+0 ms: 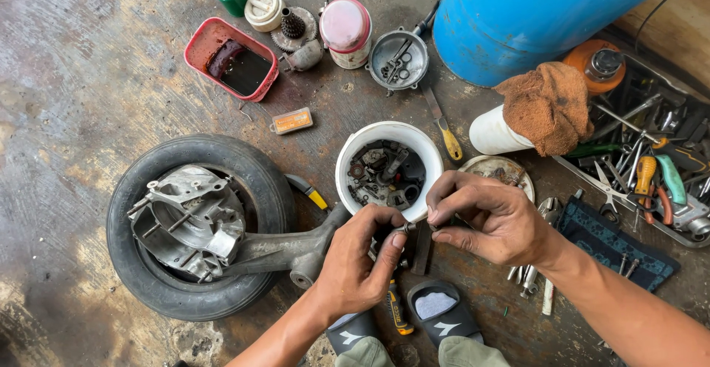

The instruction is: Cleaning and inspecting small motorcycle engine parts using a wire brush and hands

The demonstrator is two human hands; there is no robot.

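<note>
My left hand [356, 257] and my right hand [484, 219] meet just below a white bowl [353, 152] full of small dark engine parts. Between the fingertips of both hands sits a small metal part [411, 227], pinched from each side. What kind of part it is I cannot tell. Under the hands lie a dark flat bar [422, 252] and a yellow-and-black screwdriver [398, 311]. To the left, a grey metal engine casing [194, 223] rests inside a black tyre [133, 263], its arm reaching toward my left hand.
A red tray [198, 41] of dark oil, a pink-lidded tin [346, 30], a round metal cover [399, 60] and a gear sit at the top. A blue drum [532, 12], a brown rag [549, 104], a tool tray [651, 167] and my sandals [436, 311] are also here.
</note>
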